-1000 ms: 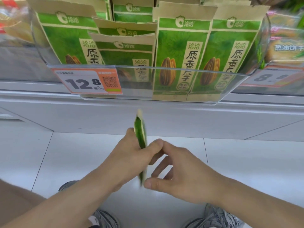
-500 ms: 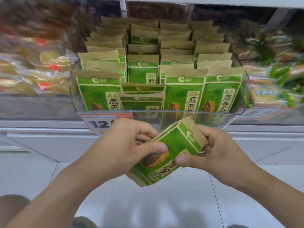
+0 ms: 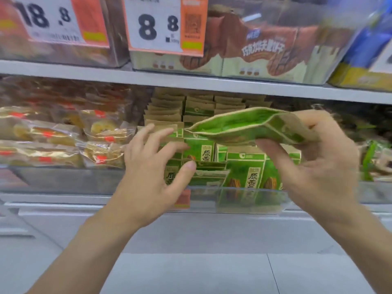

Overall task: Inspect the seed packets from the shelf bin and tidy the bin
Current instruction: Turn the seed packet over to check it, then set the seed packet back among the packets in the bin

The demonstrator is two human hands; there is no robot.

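- On the middle shelf: clear bin [image 3: 244, 190], green seed packets [image 3: 247, 177] upright in rows.
- Right hand [image 3: 318, 166]: grips one seed packet [image 3: 244, 127] flat above bin.
- Left hand [image 3: 152, 172]: fingers spread, empty, before the bin's left packets.

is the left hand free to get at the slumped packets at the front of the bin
Probably yes. The left hand is open, holds nothing, and its fingers already reach over the bin's front wall. The slumped packets lie just beside its thumb. The right hand holds its packet higher up, clear of them.

Grey shelf [image 3: 63, 196] carries a clear bin [image 3: 244, 200] of green seed packets [image 3: 246, 177]; wrapped snacks [image 3: 63, 141] alongside.
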